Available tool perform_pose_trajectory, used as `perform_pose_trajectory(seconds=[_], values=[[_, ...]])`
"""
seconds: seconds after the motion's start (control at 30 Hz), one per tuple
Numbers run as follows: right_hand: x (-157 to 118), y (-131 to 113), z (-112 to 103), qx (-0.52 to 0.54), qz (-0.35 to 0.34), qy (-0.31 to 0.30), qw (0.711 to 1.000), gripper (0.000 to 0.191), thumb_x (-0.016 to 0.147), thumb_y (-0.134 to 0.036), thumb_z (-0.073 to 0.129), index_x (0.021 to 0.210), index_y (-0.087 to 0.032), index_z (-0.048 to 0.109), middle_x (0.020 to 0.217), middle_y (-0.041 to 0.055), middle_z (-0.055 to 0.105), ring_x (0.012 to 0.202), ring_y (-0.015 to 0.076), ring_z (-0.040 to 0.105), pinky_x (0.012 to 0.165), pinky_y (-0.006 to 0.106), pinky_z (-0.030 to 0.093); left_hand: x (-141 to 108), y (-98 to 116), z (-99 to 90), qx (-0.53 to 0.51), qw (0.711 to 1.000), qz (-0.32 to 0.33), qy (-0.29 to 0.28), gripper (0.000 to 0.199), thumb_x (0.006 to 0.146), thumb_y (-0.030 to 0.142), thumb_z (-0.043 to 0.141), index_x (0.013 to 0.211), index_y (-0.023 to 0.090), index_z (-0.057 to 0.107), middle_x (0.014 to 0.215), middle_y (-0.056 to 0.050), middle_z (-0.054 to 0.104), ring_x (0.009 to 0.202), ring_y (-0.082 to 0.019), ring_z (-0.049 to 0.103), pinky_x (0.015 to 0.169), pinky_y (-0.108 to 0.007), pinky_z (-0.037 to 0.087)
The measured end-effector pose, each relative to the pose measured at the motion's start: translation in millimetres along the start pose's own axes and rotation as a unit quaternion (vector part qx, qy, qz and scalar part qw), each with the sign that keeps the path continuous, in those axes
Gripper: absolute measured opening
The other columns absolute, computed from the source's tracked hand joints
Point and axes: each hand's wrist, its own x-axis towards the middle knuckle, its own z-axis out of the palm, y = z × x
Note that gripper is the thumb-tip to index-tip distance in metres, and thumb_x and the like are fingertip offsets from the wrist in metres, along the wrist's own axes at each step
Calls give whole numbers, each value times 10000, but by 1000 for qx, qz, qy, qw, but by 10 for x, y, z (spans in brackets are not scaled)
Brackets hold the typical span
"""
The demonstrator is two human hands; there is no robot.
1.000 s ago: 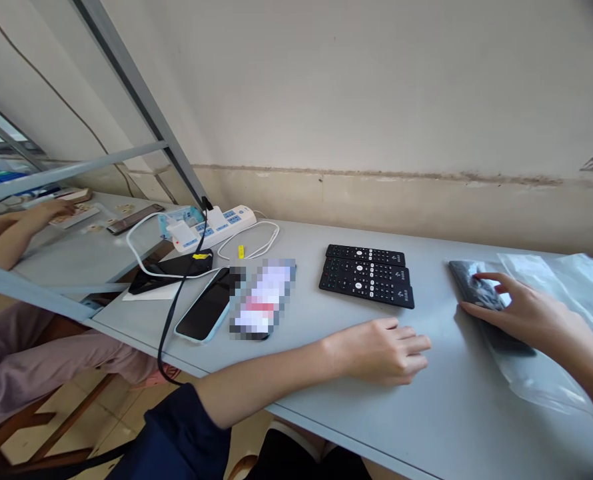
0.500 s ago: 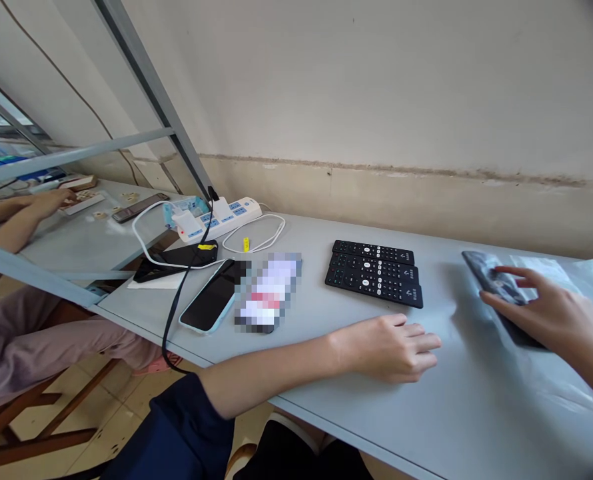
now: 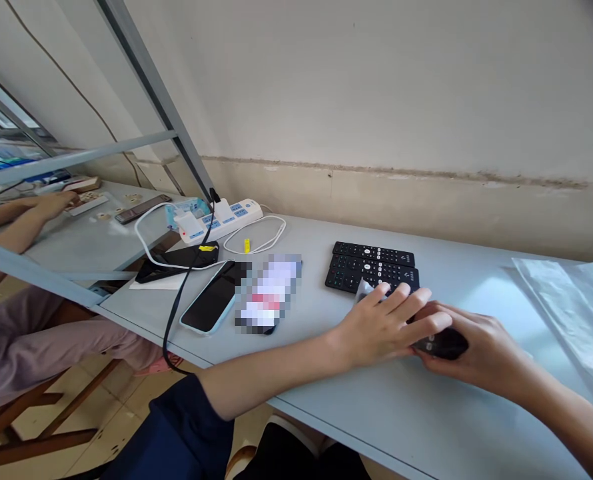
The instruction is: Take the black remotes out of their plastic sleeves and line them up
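Note:
My right hand (image 3: 481, 353) is wrapped round a dark, glossy object (image 3: 444, 341), which looks like a remote control, over the front part of the desk. Beside it my left hand (image 3: 386, 323) has its fingers bent over the same object's left side, touching it; a bit of clear wrapping (image 3: 365, 289) shows behind the left fingers. Just behind both hands, black remote controls (image 3: 374, 253) lie side by side on the desk, the nearest partly covered by my left hand.
Two phones (image 3: 211, 300) (image 3: 269, 293), one blurred, lie left of the remotes. A white power strip (image 3: 221, 220) with cables stands by the metal frame (image 3: 176, 133). Clear plastic bags (image 3: 571, 300) lie right. Another person's hand (image 3: 56, 203) works at the far left desk.
My right hand has come left from the bags with the dark object. My left hand has risen slightly from the desk onto it, now overlapping the nearest remote.

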Motion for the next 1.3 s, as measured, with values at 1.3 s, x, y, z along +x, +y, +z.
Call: perform_pose_trajectory(seconds=[1.3], values=[[104,207,-460,335,422,136,832,345,706,-528,599,792,-210,702,983,82,676,697,211,639,557,326,534,32,-228,121,-90,960,-262,28,483,780,535,648,1098,190,534,920,-25,665,786,-176,654,692,-273,461]])
